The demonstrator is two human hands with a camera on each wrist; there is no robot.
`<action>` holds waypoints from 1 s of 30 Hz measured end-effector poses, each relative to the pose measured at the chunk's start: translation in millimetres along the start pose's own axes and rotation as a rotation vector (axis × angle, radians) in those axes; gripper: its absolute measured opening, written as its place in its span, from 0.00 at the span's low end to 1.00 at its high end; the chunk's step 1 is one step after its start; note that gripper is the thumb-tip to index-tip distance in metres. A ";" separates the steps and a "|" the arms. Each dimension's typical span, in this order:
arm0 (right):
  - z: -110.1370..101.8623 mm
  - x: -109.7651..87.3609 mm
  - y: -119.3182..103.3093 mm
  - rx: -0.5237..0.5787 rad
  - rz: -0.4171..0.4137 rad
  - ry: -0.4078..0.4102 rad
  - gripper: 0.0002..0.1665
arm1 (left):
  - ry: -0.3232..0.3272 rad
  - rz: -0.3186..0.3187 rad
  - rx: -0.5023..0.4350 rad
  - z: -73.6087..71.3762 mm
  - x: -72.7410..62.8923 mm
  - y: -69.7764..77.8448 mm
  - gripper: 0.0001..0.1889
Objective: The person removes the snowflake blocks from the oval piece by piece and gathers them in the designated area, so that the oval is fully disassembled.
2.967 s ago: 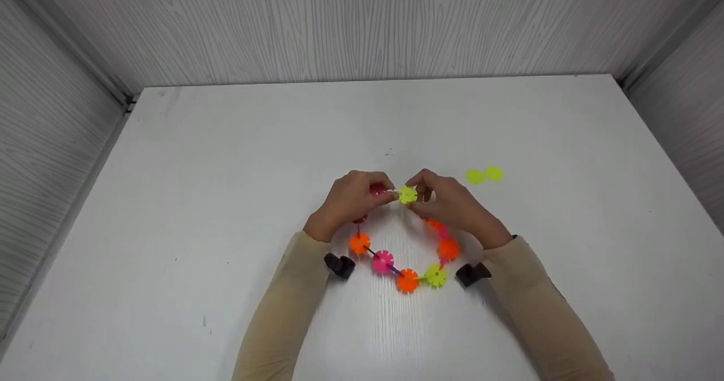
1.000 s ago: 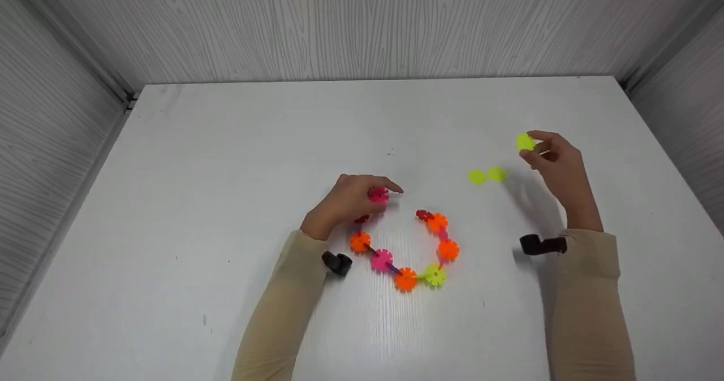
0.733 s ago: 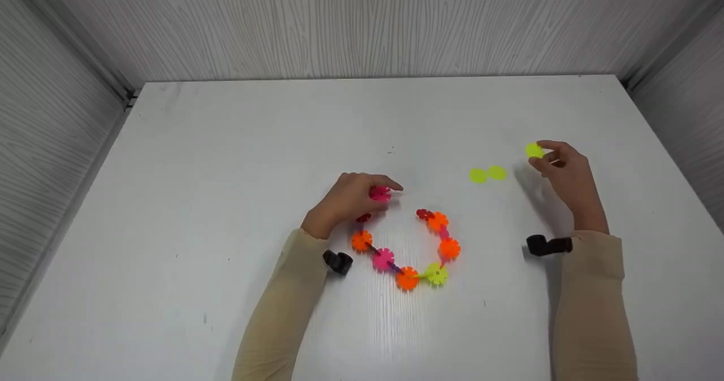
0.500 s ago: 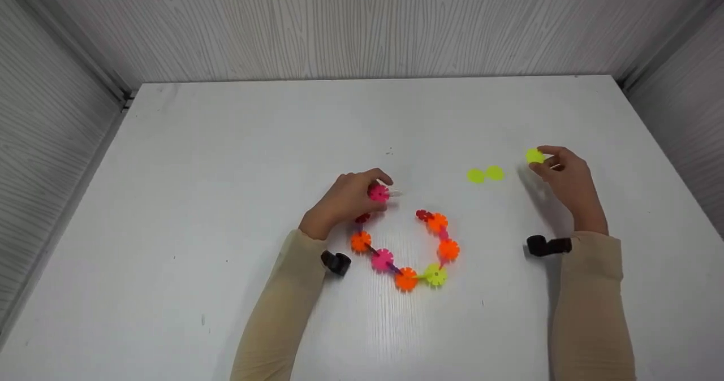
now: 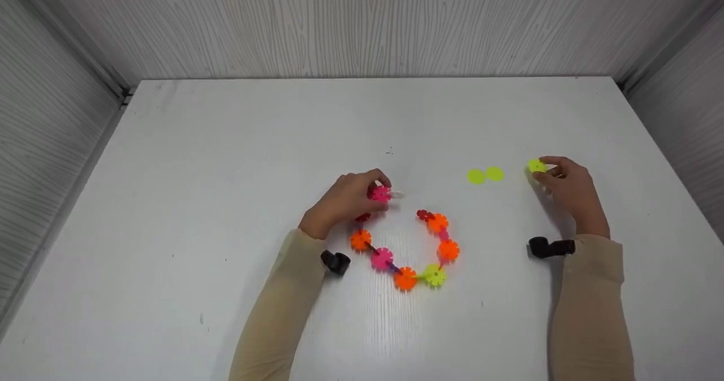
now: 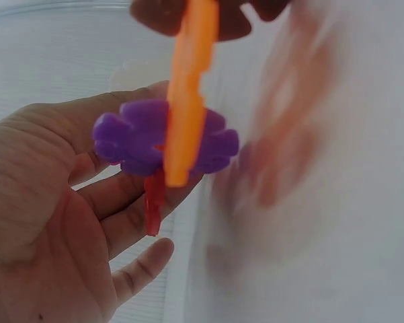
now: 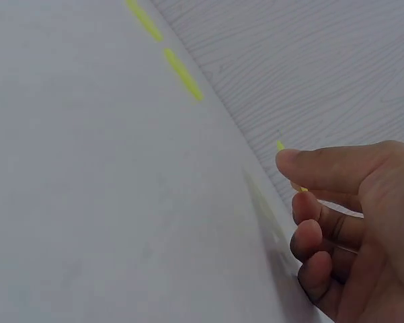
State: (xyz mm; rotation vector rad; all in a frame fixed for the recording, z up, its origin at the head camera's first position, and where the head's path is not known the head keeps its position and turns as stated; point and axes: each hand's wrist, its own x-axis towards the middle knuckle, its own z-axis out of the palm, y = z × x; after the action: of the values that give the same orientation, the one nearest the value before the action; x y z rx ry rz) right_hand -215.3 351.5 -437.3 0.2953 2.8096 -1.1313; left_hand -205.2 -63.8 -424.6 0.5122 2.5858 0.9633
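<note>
My left hand [image 5: 350, 200] pinches one end of a chain of notched snowflake discs, at a pink disc [image 5: 381, 194] with a clear disc [image 5: 397, 195] sticking out to its right. In the left wrist view, a purple disc [image 6: 131, 138], an orange disc [image 6: 186, 101] and a red disc [image 6: 153, 208] link together in front of the palm. The chain curves round the table as an open ring, its other end a red disc [image 5: 423, 215]. Off to the right, my right hand [image 5: 574, 191] pinches a single yellow disc [image 5: 536, 167] between thumb and index finger, close over the table.
Two loose yellow discs [image 5: 485, 174] lie side by side on the white table [image 5: 254, 132], between the hands. Wood-grain panels [image 5: 362, 25] close off the back and both sides. Black wrist cameras [image 5: 336, 262] hang by each cuff.
My right hand has carried the yellow disc from the chain's clear end off to the right, then lowered it toward the table. The left index finger has drawn back from the clear disc.
</note>
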 end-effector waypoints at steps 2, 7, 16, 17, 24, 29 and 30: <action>1.0 0.8 0.9 -0.024 0.016 -0.004 0.35 | 0.001 0.011 -0.005 0.1 -0.1 -0.3 0.20; 2.3 1.5 2.5 -0.054 0.031 -0.019 0.34 | 0.019 0.034 -0.006 -1.0 -0.6 0.6 0.19; 3.4 0.6 0.6 -0.087 0.011 -0.056 0.33 | 0.017 0.032 -0.027 -2.1 -1.3 1.5 0.18; 3.9 0.4 0.0 -0.088 0.009 -0.068 0.33 | 0.014 0.028 -0.029 -2.0 -1.3 1.8 0.18; 8.8 0.9 -5.3 -0.100 0.015 -0.126 0.35 | -0.002 0.014 -0.040 0.0 -0.7 2.5 0.19; 10.5 2.4 -10.2 -0.122 0.007 -0.129 0.36 | 0.005 0.032 -0.045 -0.4 -1.1 2.0 0.19; 10.7 3.0 -11.0 -0.128 0.005 -0.131 0.36 | 0.005 0.034 -0.047 -0.6 -1.3 1.9 0.19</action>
State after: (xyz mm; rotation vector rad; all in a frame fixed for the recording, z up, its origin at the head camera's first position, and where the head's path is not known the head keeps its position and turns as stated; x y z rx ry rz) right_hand -220.3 336.7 -438.0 0.2084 2.7482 -0.9277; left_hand -204.0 -63.4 -422.7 0.5441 2.5602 1.0351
